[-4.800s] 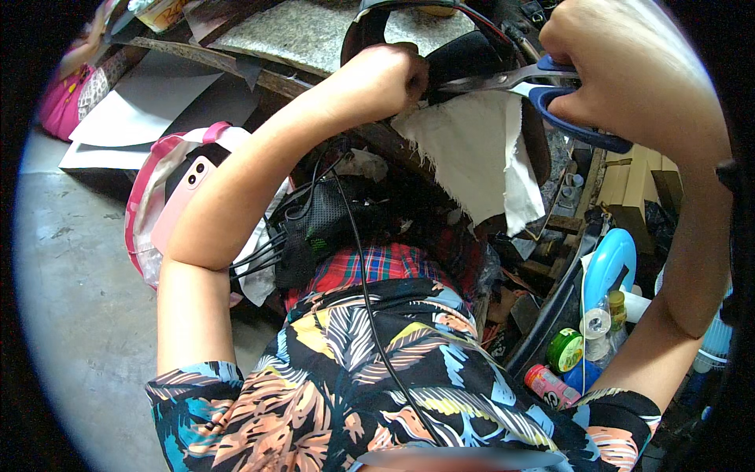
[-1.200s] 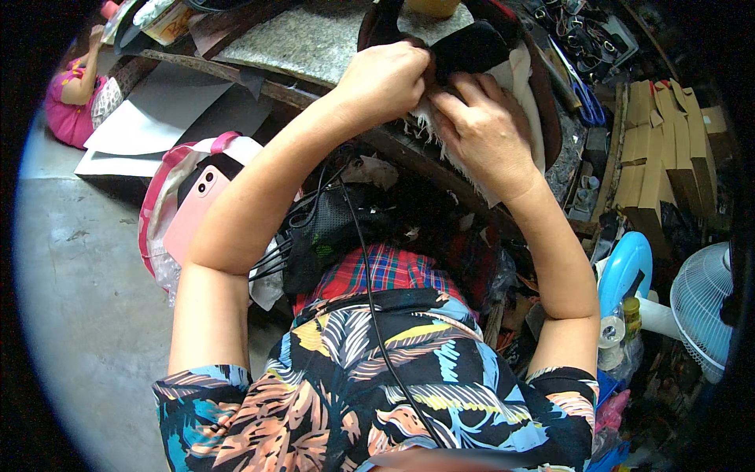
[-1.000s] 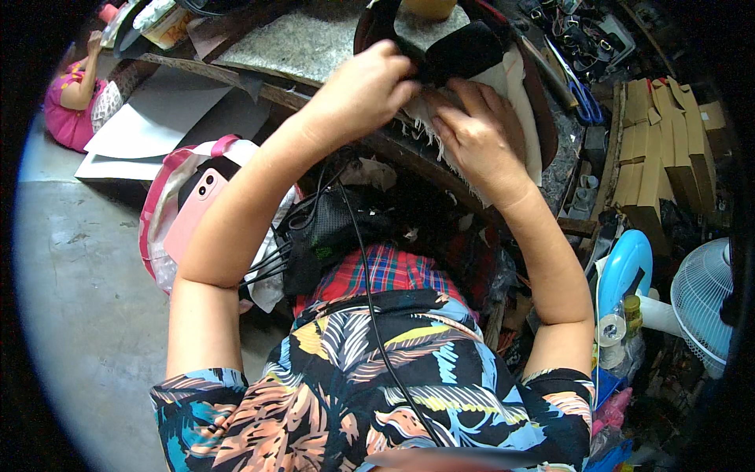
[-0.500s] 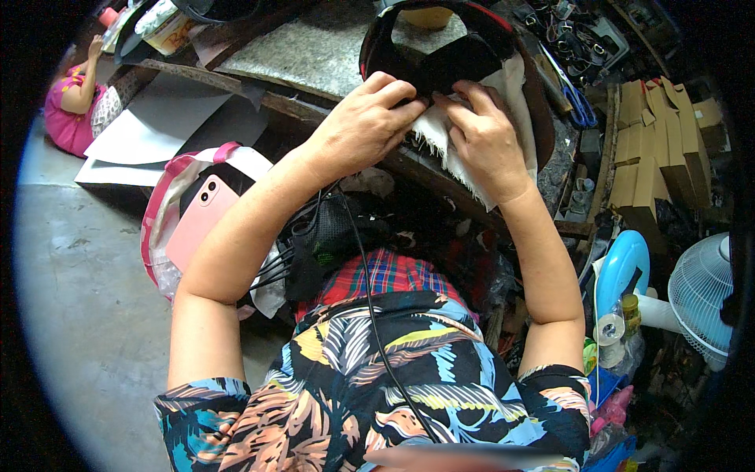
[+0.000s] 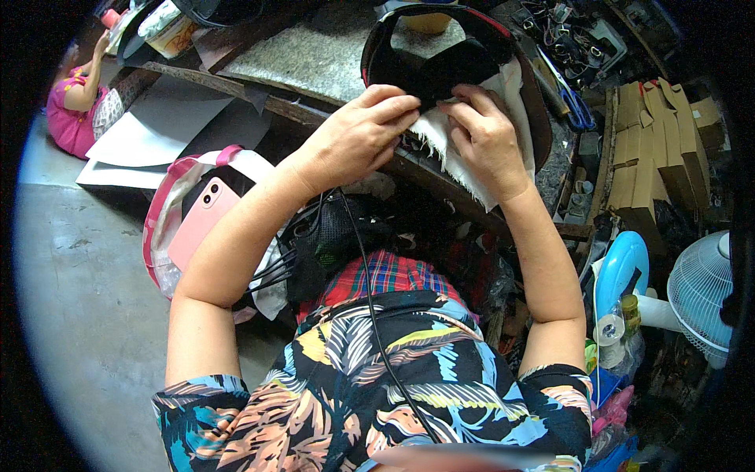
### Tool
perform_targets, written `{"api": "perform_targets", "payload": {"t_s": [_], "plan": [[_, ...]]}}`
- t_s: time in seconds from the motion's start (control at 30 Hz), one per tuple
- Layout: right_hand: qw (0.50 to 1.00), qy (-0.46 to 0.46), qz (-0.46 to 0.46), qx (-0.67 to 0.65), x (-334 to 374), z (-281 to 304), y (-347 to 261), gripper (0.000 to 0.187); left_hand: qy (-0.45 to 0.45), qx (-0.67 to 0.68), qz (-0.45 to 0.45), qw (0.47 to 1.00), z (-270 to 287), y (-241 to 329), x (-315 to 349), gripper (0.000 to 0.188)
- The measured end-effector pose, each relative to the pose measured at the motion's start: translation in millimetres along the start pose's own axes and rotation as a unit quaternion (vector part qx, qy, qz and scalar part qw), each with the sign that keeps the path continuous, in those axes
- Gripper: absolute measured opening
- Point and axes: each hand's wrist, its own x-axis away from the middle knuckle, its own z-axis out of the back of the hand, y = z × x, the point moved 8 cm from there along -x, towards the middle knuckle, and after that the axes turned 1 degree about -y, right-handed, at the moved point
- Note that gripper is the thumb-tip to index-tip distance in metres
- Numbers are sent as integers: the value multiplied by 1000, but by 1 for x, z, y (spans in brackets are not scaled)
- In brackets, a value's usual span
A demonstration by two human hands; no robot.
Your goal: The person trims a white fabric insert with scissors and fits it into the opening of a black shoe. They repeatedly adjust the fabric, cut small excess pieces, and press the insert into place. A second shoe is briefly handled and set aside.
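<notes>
On the bench in front of me rests a dark, hooped piece (image 5: pixel 376 59) of black and dark red material, open in the middle. White cloth (image 5: pixel 519 94) with a frayed edge lies along its right and near side. My right hand (image 5: pixel 489 138) is closed, its thumb and forefinger pinching the cloth at the near edge of the dark piece. My left hand (image 5: pixel 366 130) is closed too, with bent fingers pressed together beside that edge. Whatever sits between its fingertips is too small or hidden to make out.
The stone-topped bench (image 5: pixel 291 55) has a worn wooden edge. A pink phone (image 5: pixel 203 220) lies on a pink-and-white bag at my left. Folded cardboard (image 5: pixel 641 157), a fan (image 5: pixel 700 291) and a blue ring-shaped object (image 5: pixel 625 263) are on the right. Another person (image 5: pixel 75 110) sits far left.
My left hand has drawn slightly back toward me and left from the black edge. My right hand stays at the cloth, its fingers slightly shifted.
</notes>
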Motion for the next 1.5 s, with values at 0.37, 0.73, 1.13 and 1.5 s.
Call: {"api": "perform_targets", "payload": {"t_s": [0.37,0.73,1.13,1.5], "plan": [[977,174,-93,-84,15,62,39,20,-88,88,149,981,-30,-43,-70,18],[973,125,-187,46,26,67,77,27,-44,-65,72,994,-41,-22,-72,42],[956,68,-267,-103,43,48,86,18,-187,-23,64,980,-27,-16,-69,43],[959,36,-281,-3,43,53,97,34,-356,55,58,931,-64,-38,-130,26]]}}
